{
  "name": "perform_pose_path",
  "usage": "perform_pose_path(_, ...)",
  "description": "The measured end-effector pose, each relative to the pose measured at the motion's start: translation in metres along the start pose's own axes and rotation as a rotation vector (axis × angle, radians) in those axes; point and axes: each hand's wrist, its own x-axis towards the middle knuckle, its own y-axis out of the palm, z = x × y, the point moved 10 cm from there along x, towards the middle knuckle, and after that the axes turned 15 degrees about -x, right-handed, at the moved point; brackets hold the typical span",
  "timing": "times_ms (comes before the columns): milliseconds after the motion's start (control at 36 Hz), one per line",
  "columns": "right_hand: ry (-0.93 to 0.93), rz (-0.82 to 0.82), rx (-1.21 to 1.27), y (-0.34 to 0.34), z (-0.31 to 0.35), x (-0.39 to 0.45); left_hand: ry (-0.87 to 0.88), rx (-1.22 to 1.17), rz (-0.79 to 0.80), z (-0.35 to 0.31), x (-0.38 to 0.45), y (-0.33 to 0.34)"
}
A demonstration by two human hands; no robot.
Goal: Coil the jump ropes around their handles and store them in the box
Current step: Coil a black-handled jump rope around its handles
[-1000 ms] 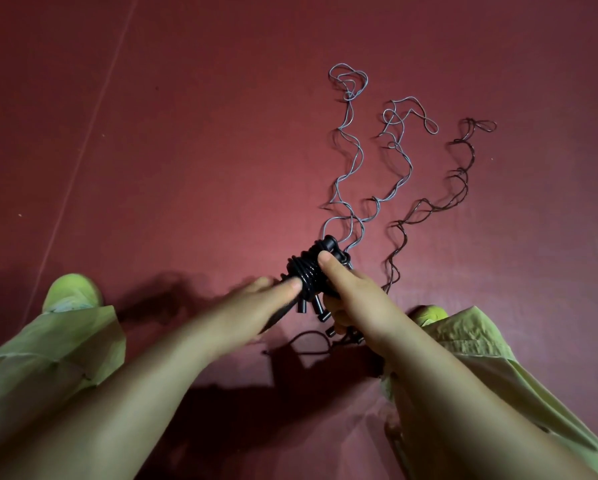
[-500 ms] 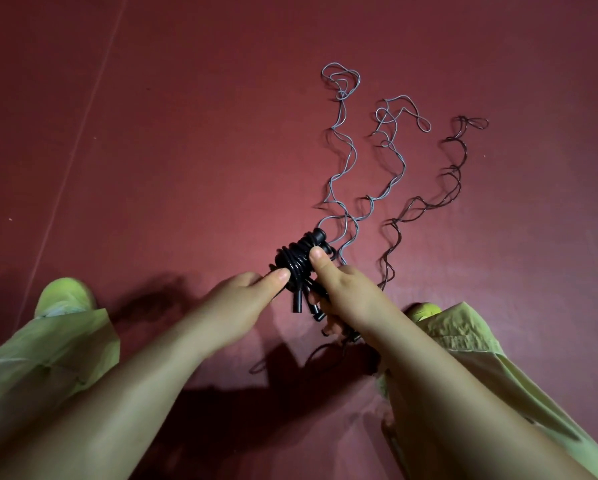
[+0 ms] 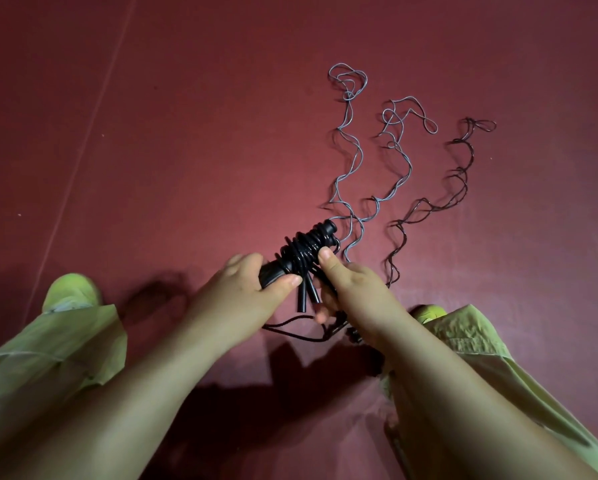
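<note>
A black jump rope bundle (image 3: pixel 304 252), its cord coiled round the black handles, is held above the red floor. My left hand (image 3: pixel 245 299) grips the lower end of the handles, thumb across them. My right hand (image 3: pixel 351 289) holds the bundle from the right, its thumb pressing on the coils. Two short black ends (image 3: pixel 306 297) stick down between my hands. A loose loop of black cord (image 3: pixel 290 332) hangs below them. On the floor beyond lie two wavy grey ropes (image 3: pixel 351 161) (image 3: pixel 399 168) and a dark wavy rope (image 3: pixel 453 188). No box is in view.
My knees in light green trousers (image 3: pixel 58 344) (image 3: pixel 464 344) flank my arms, with green shoes (image 3: pixel 70 289) (image 3: pixel 427 311) on the red floor (image 3: pixel 186 133). A pale seam line (image 3: pixel 83 161) runs across the floor at the left.
My left hand has slid onto the handles and closed round them; before, only its thumb tip touched the coils. The loose black loop beneath has shifted a little.
</note>
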Motion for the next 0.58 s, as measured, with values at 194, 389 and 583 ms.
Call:
perform_pose_path(194, 0.041, 0.087, 0.094, 0.011, -0.002, -0.003, 0.089, 0.372, -0.092, -0.005, -0.006, -0.003)
perform_pose_path(389, 0.04, -0.024, -0.009, -0.004, 0.001, -0.005, 0.154, 0.315, -0.037, -0.015, -0.011, 0.001)
perform_pose_path(583, -0.185, -0.069, 0.055, -0.011, 0.016, -0.008, -0.227, -0.839, 0.56, -0.013, -0.029, 0.038)
